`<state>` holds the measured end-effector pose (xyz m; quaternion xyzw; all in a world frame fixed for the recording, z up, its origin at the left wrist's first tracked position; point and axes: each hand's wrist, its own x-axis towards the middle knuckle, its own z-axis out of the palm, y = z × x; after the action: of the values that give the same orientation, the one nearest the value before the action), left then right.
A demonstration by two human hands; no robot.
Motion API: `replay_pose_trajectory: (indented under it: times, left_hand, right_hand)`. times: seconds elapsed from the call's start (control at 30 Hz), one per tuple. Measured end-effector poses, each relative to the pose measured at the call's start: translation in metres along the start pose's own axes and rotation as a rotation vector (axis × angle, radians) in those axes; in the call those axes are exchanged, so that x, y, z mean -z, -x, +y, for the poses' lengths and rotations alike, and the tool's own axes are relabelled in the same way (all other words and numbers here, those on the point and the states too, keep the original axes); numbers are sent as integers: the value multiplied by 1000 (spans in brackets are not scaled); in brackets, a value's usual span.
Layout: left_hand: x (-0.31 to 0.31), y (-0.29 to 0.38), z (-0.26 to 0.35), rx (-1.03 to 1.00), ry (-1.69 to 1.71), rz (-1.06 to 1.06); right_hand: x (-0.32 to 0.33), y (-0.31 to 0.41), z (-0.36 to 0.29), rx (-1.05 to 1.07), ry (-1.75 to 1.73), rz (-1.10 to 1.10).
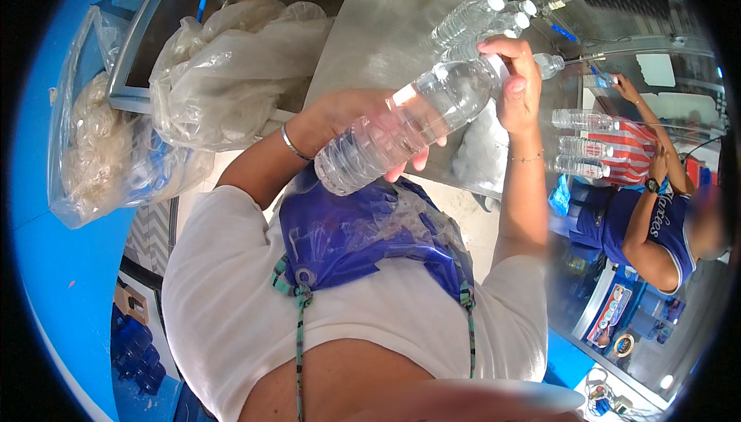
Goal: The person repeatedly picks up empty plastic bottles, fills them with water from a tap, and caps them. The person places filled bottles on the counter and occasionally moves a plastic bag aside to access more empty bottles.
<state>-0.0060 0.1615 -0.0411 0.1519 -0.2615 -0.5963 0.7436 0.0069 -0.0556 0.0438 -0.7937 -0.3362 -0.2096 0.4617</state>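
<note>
A clear plastic bottle (405,126) lies tilted across the view above a blue plastic apron (359,231). My left hand (376,106) grips its body from behind, with the fingertips showing along the lower side. At the bottle's upper right end, my right hand (518,83) has its fingers and thumb around the white cap (496,69). Whether the bottle holds liquid cannot be told. Just beyond the right hand, several clear bottles with white caps (469,22) stand on the steel counter (370,34).
Large clear bags (231,74) fill the left side, by a steel-framed basin (130,57). A bag of white items (480,150) hangs near the counter edge. Right, beyond a transparent panel, are more bottles (584,119) and another person (648,231) with one arm raised.
</note>
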Motion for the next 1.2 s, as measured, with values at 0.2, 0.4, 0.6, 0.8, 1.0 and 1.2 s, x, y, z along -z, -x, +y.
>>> replay_pose_trajectory:
  times: [0.2, 0.4, 0.6, 0.8, 1.0, 1.2]
  left_hand:
    - [7, -6, 2, 62, -204, 30]
    - [0, -12, 10, 132, -1460, 758]
    - [58, -41, -11, -187, -1424, 999]
    - [172, -92, 9, -634, -1510, 1182]
    - [199, -116, 14, -759, -1693, 1263]
    - [138, -92, -3, 416, -1986, 765]
  right_hand:
    - [3, 6, 13, -38, -70, -71]
    - [-4, 27, 36, -464, 198, -225]
    - [46, 74, 46, -663, -178, 170]
    - [111, 173, 42, -896, 935, 12]
    - [109, 240, 50, -628, 720, 126]
    - [109, 244, 77, -809, 597, -240]
